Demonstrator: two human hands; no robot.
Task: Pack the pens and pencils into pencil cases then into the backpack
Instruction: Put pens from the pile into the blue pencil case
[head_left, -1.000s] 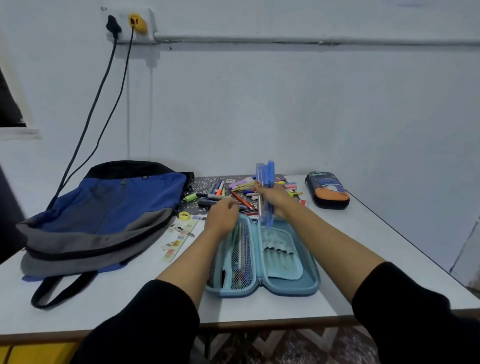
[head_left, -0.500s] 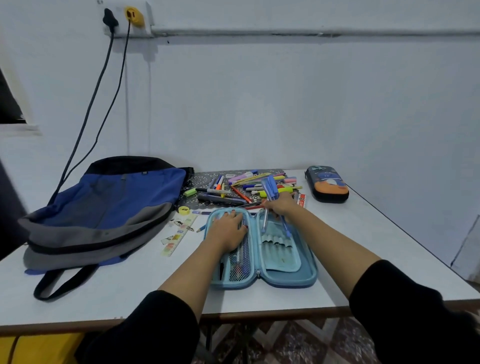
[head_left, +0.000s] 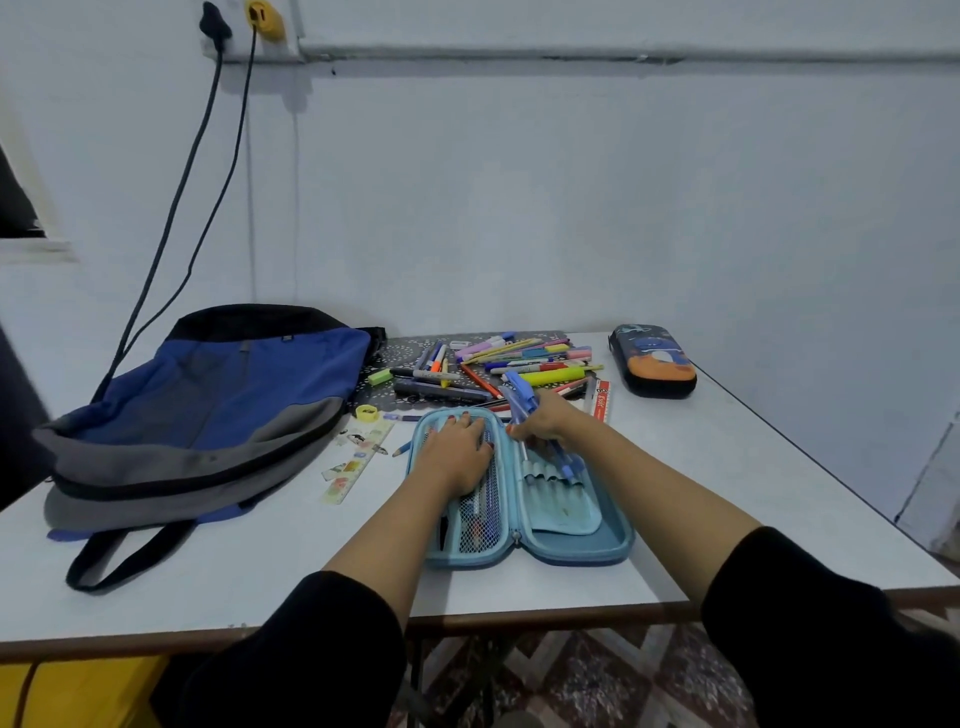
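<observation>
Your right hand (head_left: 545, 427) is clamped around a bundle of blue pens (head_left: 519, 395). A second ago you held that bundle upright above the case. Now it is tipped over and lowered, slanting from just above your knuckles down to the lower right. Its lower ends reach the row of elastic loops in the right half of the light-blue pencil case (head_left: 582, 553). Whether any pen has entered a loop, you cannot tell from here.

Your left hand (head_left: 457, 448) has changed too. Earlier it was curled at the far edge of the case. Now it lies flat, fingers straight and spread, pressing on the mesh pocket of the left half and holding nothing.

The case itself has not shifted. It lies open at the centre of the frame, on the near part of the tabletop (head_left: 727, 493).

The loose pens and pencils (head_left: 524, 358) remain heaped on the dark mat (head_left: 400, 348) just beyond the case. The backpack (head_left: 218, 405) lies flat at the left, and the dark pencil case (head_left: 653, 361) sits closed at the right, well apart from your hands. A patterned ruler (head_left: 357, 463) lies between the backpack and the open case.
</observation>
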